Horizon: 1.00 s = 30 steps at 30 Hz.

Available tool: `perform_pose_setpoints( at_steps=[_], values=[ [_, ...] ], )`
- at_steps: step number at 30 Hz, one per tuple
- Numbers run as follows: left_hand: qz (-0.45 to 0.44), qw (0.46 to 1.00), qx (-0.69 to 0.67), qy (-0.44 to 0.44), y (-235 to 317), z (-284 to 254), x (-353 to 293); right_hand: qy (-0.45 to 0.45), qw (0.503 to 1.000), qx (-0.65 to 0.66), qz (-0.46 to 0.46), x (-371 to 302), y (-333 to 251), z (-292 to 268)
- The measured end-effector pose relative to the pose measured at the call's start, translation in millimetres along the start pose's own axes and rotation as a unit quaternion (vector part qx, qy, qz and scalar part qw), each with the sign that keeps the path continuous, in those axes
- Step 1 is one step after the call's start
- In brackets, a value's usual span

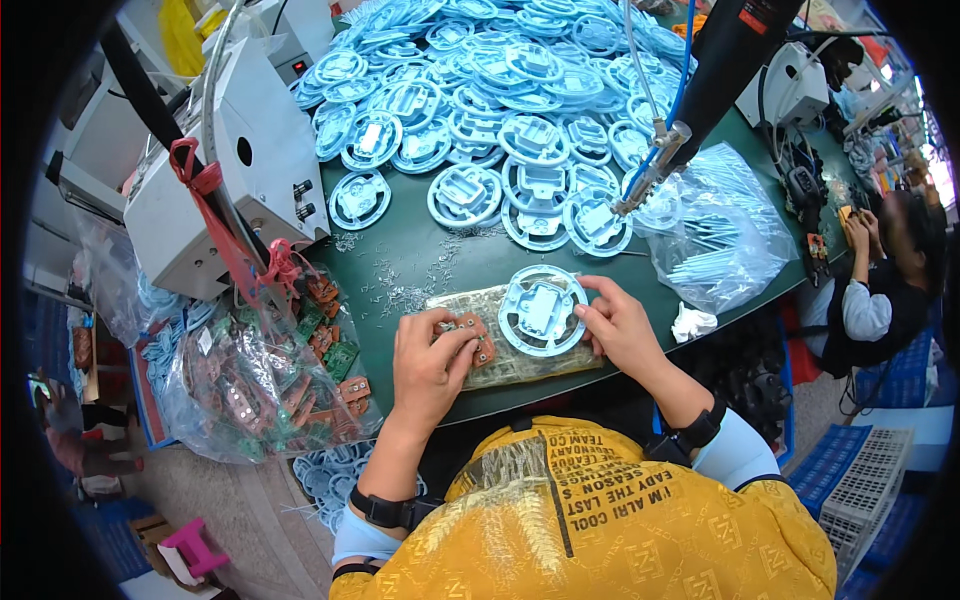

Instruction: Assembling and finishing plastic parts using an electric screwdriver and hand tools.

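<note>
In my right hand point(625, 325), thumb and fingers pinch the right rim of a round light-blue plastic part point(541, 311), a ring with a boxy centre. The part rests over a flat pad point(520, 374) wrapped in yellowish film at the table's near edge. My left hand point(428, 365) is closed on a small brown circuit board point(482, 338), just left of the ring. Its fingertips press on the board, which lies at or just above the pad; I cannot tell which. Loose small screws point(400, 297) are scattered on the table beyond my left hand.
A large heap of similar blue parts point(480, 90) covers the table's far side. A black powered screwdriver point(735, 60) hangs at the upper right. Bags of boards point(250, 385) and pale sticks point(715, 235) flank the work. A grey machine point(235, 180) stands left; a co-worker point(890, 280) sits right.
</note>
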<state>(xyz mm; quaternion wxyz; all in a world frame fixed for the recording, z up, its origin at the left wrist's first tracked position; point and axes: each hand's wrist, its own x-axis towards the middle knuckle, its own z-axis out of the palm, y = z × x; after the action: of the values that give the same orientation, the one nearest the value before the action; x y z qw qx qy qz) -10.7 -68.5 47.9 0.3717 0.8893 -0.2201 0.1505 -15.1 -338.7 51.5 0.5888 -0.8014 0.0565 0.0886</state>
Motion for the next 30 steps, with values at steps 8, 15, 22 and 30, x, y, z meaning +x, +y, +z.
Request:
perform_pose_setpoints(
  at_steps=[8, 15, 22, 30],
  values=[
    [0.032, 0.999, 0.013, -0.001, 5, -8, 14, -0.008, 1.000, -0.019, -0.020, 11, -10, 10],
    [0.053, 0.998, -0.006, -0.025, 8, 0, 25, -0.040, 0.999, -0.008, 0.011, 10, -11, 8],
    [0.098, 0.994, 0.004, -0.058, 8, 17, 40, -0.051, 0.998, -0.040, -0.015, 17, -8, 9],
    [0.102, 0.990, 0.013, -0.101, 7, 27, 45, -0.040, 0.996, -0.067, -0.039, 18, -5, 10]
  ],
)
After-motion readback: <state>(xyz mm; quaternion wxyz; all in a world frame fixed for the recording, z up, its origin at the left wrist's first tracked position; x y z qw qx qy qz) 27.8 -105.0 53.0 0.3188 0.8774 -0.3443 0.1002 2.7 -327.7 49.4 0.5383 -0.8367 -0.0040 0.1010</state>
